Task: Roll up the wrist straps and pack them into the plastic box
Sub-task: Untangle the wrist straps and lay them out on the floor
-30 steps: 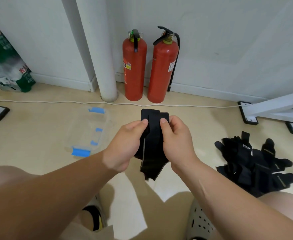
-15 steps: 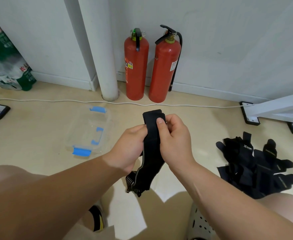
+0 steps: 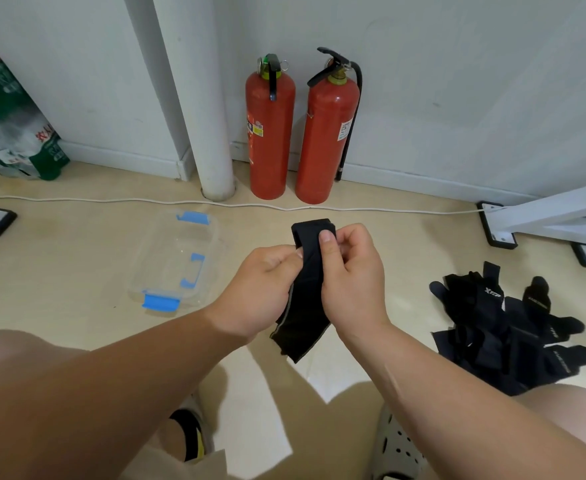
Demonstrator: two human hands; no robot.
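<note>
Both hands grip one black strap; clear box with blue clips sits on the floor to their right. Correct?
Not quite. The head view shows the clear box on the floor to the person's left; it is the strap pile that lies to their right. The left hand and right hand do both grip the black strap.

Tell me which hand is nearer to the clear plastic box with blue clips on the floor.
Left. The left hand grips the black wrist strap just right of the clear plastic box; the right hand pinches the strap's far side, farther from the box.
</note>
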